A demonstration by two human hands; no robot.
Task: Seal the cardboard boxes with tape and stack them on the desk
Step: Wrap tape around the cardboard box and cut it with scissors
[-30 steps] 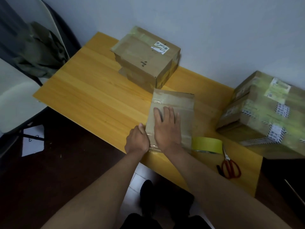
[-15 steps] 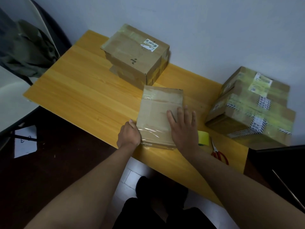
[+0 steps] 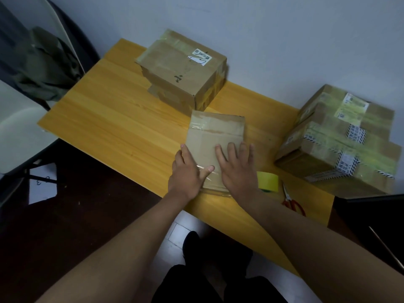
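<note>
A person stands at a wooden desk [image 3: 105,119] pushed against a pale wall, seen from above, with both bare forearms reaching forward. One small flat cardboard box [image 3: 215,136] lies on the desk near its front edge, clear tape glinting across its top. The left hand [image 3: 188,173] holds the box's left side, its fingers running along that edge and its thumb laid over the top. The right hand [image 3: 237,169] lies flat on the box lid with its fingers straight and spread, pressing down and grasping nothing. At the desk's far edge, against the wall, a stack of two taped boxes [image 3: 183,71] stands, the upper one bearing a white label; the small box's far corner lies just beside it. At the right end sits another stack of boxes [image 3: 341,138] wrapped in yellowish tape; it seems to be three, though the seams are hard to tell. One roll of yellow tape [image 3: 269,181] rests just beside the right wrist, and one pair of red-handled scissors [image 3: 291,200] lies near the front right edge, partly hidden by the forearm. The left half of the desktop is bare wood. One white chair [image 3: 19,132] with a dark green cloth [image 3: 46,68] draped over it stands off the left end.
</note>
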